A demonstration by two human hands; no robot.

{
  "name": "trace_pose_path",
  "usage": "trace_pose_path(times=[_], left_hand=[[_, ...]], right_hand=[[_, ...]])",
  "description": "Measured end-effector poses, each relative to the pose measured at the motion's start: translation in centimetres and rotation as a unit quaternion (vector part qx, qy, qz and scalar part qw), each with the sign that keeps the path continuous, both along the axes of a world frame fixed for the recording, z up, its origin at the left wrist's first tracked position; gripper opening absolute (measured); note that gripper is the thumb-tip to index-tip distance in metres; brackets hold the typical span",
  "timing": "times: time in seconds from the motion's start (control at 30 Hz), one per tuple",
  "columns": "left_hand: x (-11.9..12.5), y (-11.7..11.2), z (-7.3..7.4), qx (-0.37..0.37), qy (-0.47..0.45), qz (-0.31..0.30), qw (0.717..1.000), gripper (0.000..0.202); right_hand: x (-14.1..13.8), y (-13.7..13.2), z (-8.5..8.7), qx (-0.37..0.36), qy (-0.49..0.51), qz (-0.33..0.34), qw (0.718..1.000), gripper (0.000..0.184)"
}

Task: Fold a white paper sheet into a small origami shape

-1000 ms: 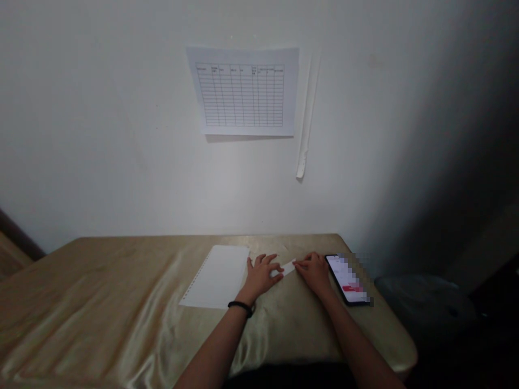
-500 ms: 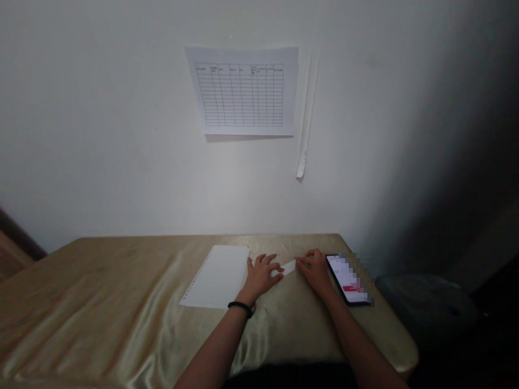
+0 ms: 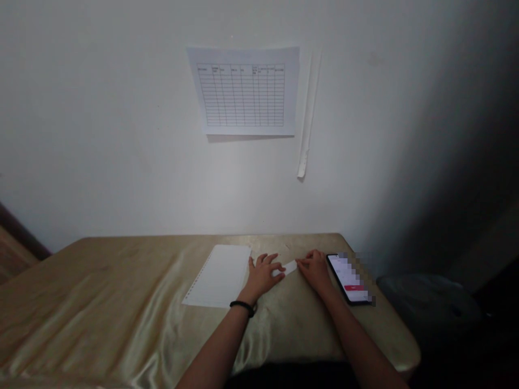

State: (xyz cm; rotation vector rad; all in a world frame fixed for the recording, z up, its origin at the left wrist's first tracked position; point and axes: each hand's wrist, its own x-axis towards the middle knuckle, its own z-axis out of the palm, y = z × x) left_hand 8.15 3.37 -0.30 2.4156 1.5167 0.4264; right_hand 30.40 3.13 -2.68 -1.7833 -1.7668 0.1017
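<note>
A small strip of white paper [image 3: 291, 267] lies between my two hands, just above or on the table cover; which of these I cannot tell. My left hand [image 3: 261, 278] pinches its left end between thumb and index finger, the other fingers spread. At its right end, my right hand [image 3: 315, 269] grips the strip with bent fingertips. Left of my left hand rests a white sheet with punched holes [image 3: 219, 275] along its left edge, close to the wrist. A phone [image 3: 349, 281] with a lit, partly blurred screen sits right of my right hand.
A shiny gold cloth [image 3: 113, 302] with folds covers the table, which meets a white wall [image 3: 121, 135]. Taped to the wall is a printed table sheet [image 3: 243, 92], with a hanging white strip [image 3: 306, 124] beside it. A dark bulky object [image 3: 430, 302] stands beyond the right edge.
The whole view has shifted very slightly. Both hands keep their hold on the paper strip, with hardly any movement.
</note>
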Motion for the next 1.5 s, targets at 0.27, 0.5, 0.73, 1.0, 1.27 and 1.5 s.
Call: trace_pose_path(times=[0.27,0.5,0.73,1.0,1.27,1.5], left_hand=[[-0.1,0.3,-0.8,0.015,-0.005,0.009,1.000,0.020],[0.1,0.4,-0.7,0.026,-0.030,0.036,0.999,0.026],[-1.0,1.4,-0.6,0.036,-0.071,0.078,0.994,0.013],[-1.4,1.8,-0.7,0.025,-0.076,0.082,0.993,0.010],[-1.4,1.8,-0.5,0.031,-0.065,0.075,0.995,0.019],[-1.3,1.9,-0.9,0.040,-0.048,0.081,0.995,0.031]], right_hand=[[-0.2,-1.0,0.4,0.027,-0.041,0.038,0.998,0.026],[-1.3,-1.7,1.1,-0.018,-0.027,0.090,0.995,0.015],[-1.7,-1.7,1.5,-0.034,-0.022,0.059,0.997,0.015],[-1.6,-1.7,1.6,-0.041,-0.015,0.058,0.997,0.016],[-1.6,-1.6,1.5,-0.043,-0.018,0.055,0.997,0.015],[-1.5,-1.5,1.2,-0.043,-0.016,0.059,0.997,0.013]])
